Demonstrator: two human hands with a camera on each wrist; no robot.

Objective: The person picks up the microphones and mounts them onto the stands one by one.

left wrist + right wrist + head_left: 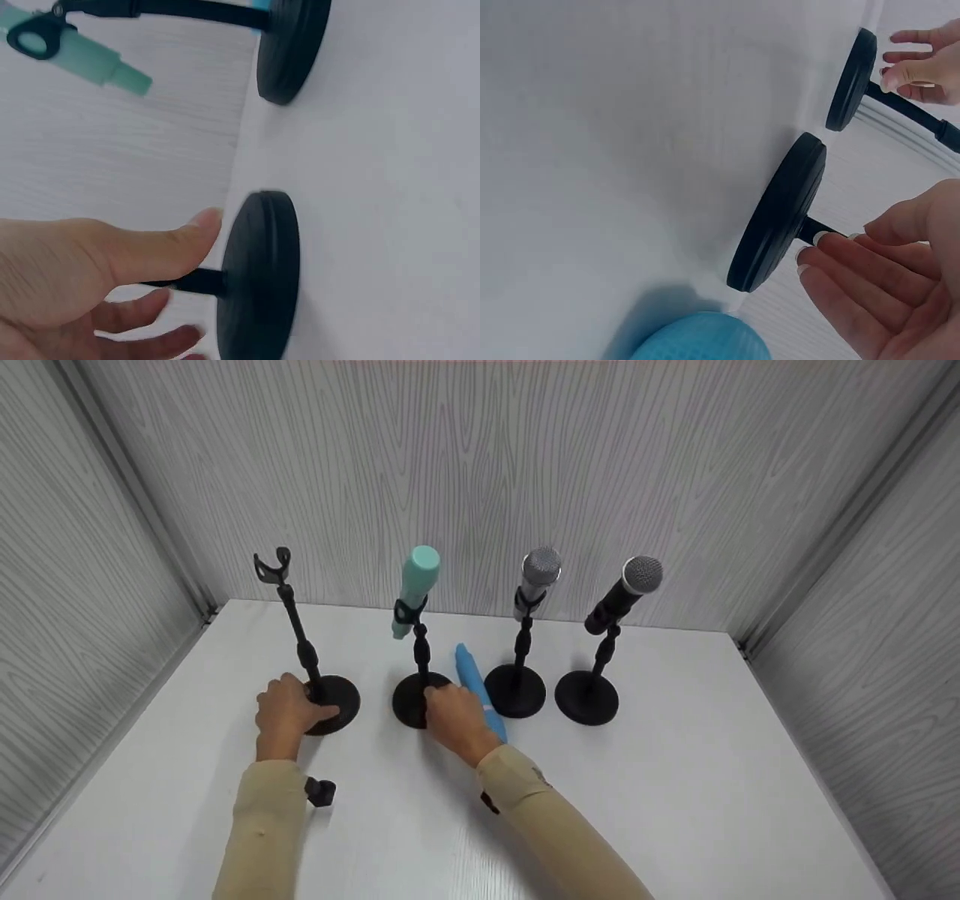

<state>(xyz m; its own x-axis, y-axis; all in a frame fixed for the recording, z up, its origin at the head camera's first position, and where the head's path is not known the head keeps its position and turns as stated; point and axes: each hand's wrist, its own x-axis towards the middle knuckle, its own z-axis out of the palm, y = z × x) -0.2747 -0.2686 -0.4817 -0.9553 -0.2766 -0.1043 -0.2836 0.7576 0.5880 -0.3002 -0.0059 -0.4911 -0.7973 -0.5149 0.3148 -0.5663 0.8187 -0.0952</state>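
At the left stands a black microphone stand (298, 626) with a bare forked clip. Beside its pole and over its round base is my left hand (285, 709), thumb and fingers apart around the pole. A second microphone stand (422, 649) carries a mint-green microphone-shaped piece (418, 574) in its clip. My right hand (457, 716) pinches this stand's pole low, just above the base; in the right wrist view the fingertips (821, 238) meet the pole. Close to the right hand, a blue stick-like object (472, 675) lies on the table, partly hidden by that hand.
Two more stands are at the right, one bearing a silver microphone (538, 574), the other a black microphone (626, 591) with a grey mesh head. The white table (712, 780) is enclosed by wood-grain panels (480, 472) at the back and sides.
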